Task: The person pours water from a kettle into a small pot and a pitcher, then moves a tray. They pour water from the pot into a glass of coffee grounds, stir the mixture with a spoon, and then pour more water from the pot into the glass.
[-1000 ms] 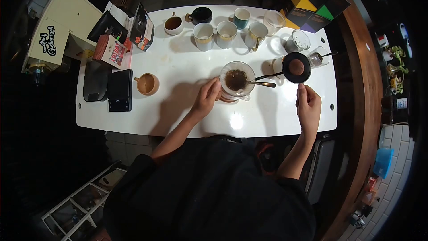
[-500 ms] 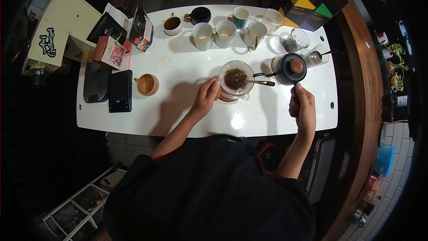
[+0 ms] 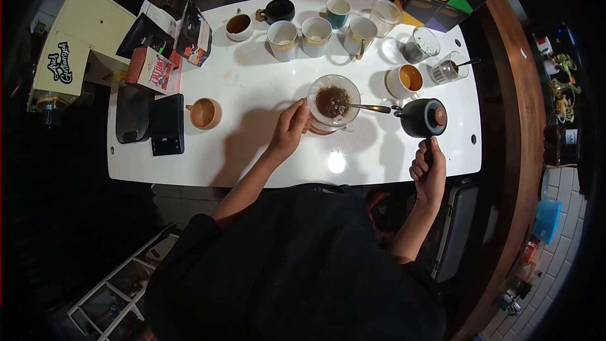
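Observation:
My left hand (image 3: 291, 127) is closed on the left side of a clear glass dripper (image 3: 312, 93), which sits over a glass server. Wet brown coffee grounds (image 3: 332, 101) lie in the dripper, and a spoon (image 3: 372, 108) rests in them with its handle to the right. On the right, my right hand (image 3: 430, 165) grips the handle of a black kettle (image 3: 416, 119) with a brown knob on its lid. The kettle's spout points left, towards the spoon handle. Just behind the kettle stands a white cup (image 3: 400, 84) with amber liquid inside.
Several cups stand along the back, among them a white mug (image 3: 283, 44) and a black cup (image 3: 279, 11). A tan cup (image 3: 204, 113), a black scale (image 3: 168, 127) and boxes are at left. Glasses, one (image 3: 421, 45) with white residue, stand at back right.
The kettle in my right hand has moved right and nearer to me, uncovering the white cup with amber liquid. My left hand stays on the dripper. The view has shifted slightly.

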{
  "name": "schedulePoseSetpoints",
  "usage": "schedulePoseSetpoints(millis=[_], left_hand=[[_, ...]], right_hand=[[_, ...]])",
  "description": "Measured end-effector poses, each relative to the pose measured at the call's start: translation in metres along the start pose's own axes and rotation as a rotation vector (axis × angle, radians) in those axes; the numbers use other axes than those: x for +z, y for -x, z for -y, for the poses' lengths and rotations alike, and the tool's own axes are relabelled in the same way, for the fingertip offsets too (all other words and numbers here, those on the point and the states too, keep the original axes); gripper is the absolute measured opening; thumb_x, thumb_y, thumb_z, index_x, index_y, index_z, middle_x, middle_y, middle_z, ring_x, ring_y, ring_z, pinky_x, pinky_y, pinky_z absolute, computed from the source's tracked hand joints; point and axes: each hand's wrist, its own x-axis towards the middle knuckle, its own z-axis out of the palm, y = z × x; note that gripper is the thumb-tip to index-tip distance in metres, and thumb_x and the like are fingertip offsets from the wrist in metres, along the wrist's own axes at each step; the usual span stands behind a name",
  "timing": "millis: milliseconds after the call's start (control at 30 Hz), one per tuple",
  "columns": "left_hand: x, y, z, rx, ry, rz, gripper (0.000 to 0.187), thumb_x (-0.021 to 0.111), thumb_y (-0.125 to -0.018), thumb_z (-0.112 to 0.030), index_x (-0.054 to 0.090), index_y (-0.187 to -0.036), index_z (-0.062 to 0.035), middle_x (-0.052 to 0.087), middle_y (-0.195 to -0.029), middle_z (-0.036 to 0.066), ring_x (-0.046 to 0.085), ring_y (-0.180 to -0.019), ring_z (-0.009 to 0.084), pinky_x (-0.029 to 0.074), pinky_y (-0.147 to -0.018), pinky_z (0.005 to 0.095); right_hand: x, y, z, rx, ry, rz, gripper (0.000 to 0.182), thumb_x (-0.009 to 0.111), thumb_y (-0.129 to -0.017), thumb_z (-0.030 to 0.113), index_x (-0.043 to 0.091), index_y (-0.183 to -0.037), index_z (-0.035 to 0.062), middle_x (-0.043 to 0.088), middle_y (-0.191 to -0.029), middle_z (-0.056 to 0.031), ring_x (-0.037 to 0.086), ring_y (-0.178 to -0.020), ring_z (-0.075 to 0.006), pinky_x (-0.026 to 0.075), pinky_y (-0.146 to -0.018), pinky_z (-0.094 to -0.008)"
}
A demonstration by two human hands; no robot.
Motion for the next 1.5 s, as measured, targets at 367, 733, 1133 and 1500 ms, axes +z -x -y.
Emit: schedulePoseSetpoints(millis=[367, 733, 1133, 1500], left_hand=[[0.002, 0.000, 0.007, 0.027, -0.114, -0.064, 0.030, 0.039, -0.105, -0.028, 0.052, -0.093, -0.0038, 0.046, -0.071, -0.004, 0.037, -0.061, 0.0041, 0.033, -0.054, 0.0205], [0.004, 0.000, 0.006, 0.066, -0.130, -0.112, 0.031, 0.042, -0.103, -0.028, 0.051, -0.092, -0.0003, 0.043, -0.066, -0.001, 0.040, -0.060, 0.0071, 0.036, -0.054, 0.0244], [0.007, -0.002, 0.004, 0.153, -0.175, -0.127, 0.033, 0.040, -0.103, -0.028, 0.052, -0.092, -0.0004, 0.045, -0.065, 0.000, 0.042, -0.060, 0.0068, 0.038, -0.053, 0.0248], [0.001, -0.001, 0.014, 0.157, -0.186, -0.076, 0.027, 0.042, -0.104, -0.022, 0.053, -0.105, 0.0018, 0.046, -0.072, -0.002, 0.041, -0.065, 0.0053, 0.038, -0.058, 0.0227]], right_hand=[[-0.033, 0.017, -0.009, 0.021, -0.033, -0.122, 0.030, 0.048, -0.098, 0.037, 0.049, -0.084, 0.0106, 0.031, -0.053, 0.0059, 0.025, -0.041, -0.0041, 0.019, -0.039, -0.0211], [-0.059, -0.024, -0.049, 0.033, -0.011, -0.252, 0.030, 0.050, -0.097, 0.037, 0.048, -0.079, 0.0133, 0.027, -0.053, 0.0072, 0.021, -0.042, -0.0045, 0.017, -0.040, -0.0226], [-0.067, -0.041, -0.061, 0.055, 0.027, -0.219, 0.031, 0.050, -0.097, 0.037, 0.048, -0.080, 0.0121, 0.028, -0.053, 0.0066, 0.022, -0.042, -0.0050, 0.018, -0.040, -0.0234], [-0.063, -0.044, -0.065, 0.042, 0.114, -0.197, 0.032, 0.046, -0.099, 0.037, 0.047, -0.080, 0.0119, 0.031, -0.054, 0.0055, 0.027, -0.043, -0.0054, 0.020, -0.040, -0.0235]])
